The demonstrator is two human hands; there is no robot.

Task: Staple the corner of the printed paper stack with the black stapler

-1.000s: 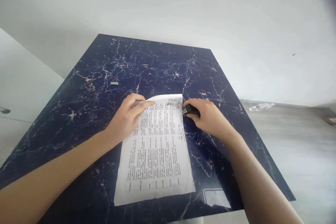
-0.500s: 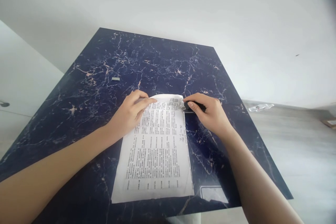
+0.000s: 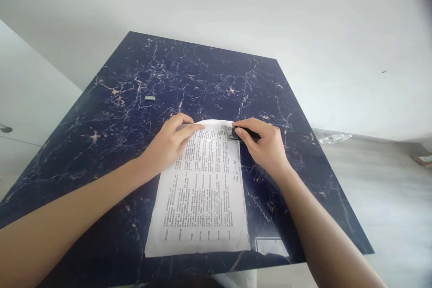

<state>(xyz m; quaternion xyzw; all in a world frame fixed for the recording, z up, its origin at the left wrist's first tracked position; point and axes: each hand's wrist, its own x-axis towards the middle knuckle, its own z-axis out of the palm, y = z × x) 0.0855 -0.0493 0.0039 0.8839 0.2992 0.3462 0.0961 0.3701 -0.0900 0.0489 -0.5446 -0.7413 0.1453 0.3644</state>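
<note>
Printed paper (image 3: 199, 198) lies lengthwise on the dark table, its top edge slightly curled, with handwriting near the right side. My left hand (image 3: 175, 139) grips its upper left edge, the thumb on top and the other fingers bent at the far side. In my right hand (image 3: 265, 141) is a small black stapler (image 3: 249, 134), mostly covered by the fingers. Its front end sits over the paper's upper right corner, beside a dark barcode-like print (image 3: 225, 130). Whether its jaws are pressed together cannot be made out.
A small pale strip, perhaps staples (image 3: 150, 98), lies on the blue marbled table (image 3: 202, 76) beyond my left hand. A pale rectangular object or reflection (image 3: 272, 246) shows near the front edge. Clear plastic (image 3: 335, 138) and a box (image 3: 423, 159) are at the right, off the table.
My right hand has shifted a little left with the stapler, whose front now overlaps the paper's corner. My left hand keeps its grip on the paper.
</note>
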